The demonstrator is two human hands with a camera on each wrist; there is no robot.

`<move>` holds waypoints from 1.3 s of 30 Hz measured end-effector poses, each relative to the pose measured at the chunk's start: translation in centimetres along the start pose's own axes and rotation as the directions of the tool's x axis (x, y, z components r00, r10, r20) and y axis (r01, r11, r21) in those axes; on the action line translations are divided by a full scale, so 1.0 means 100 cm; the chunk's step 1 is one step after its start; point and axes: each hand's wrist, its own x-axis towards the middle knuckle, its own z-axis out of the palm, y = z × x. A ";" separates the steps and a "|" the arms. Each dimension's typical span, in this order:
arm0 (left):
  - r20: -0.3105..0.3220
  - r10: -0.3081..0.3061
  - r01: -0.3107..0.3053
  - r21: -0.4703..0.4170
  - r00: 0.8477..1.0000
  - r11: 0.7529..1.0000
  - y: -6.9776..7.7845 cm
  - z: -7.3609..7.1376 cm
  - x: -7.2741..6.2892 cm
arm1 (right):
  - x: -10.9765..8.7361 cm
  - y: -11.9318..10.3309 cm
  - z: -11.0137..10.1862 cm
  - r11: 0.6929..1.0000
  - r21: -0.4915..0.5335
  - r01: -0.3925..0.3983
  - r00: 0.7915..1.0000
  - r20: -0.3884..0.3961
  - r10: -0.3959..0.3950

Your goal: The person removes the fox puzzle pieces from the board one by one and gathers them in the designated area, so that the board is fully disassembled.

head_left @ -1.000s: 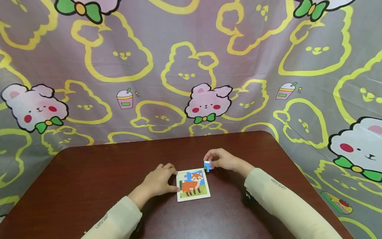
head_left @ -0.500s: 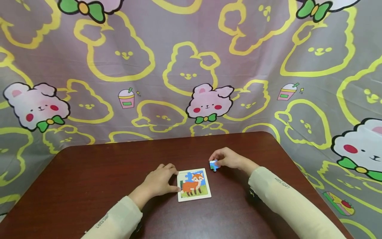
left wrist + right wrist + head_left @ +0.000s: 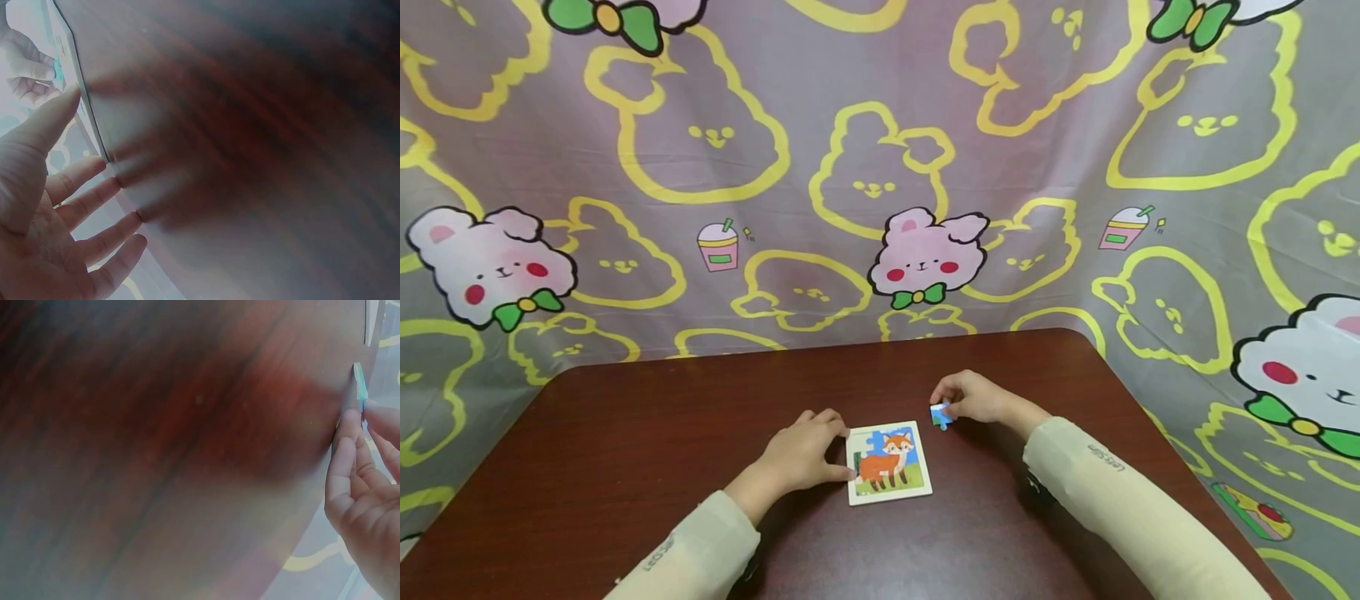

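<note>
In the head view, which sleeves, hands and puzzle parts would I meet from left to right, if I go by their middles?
Left sleeve → left hand → fox puzzle → loose puzzle piece → right hand → right sleeve.

Puzzle piece (image 3: 937, 414) partly hidden by right hand (image 3: 973, 397); both sleeves (image 3: 1135, 504) cut off.

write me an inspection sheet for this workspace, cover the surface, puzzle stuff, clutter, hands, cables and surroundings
Surface: dark brown table with rounded far corners.
Puzzle: fox picture in a pale frame, flat on the table; a bare patch shows at its upper left.
Loose piece: one puzzle piece, blue, white and green, apart from the frame, on its right.
Clutter: nothing seen.
Left hand: fingers spread, thumb touching the frame's left edge.
Right hand: pinches the puzzle piece.
Cables: nothing seen.
Surroundings: gray cloth printed with yellow outlines and cartoon rabbits.
</note>
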 end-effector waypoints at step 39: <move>-0.002 0.010 -0.010 0.013 1.000 1.000 -0.001 0.001 0.000 | 0.027 -0.058 0.043 0.950 -0.232 0.210 0.960 0.231 -0.156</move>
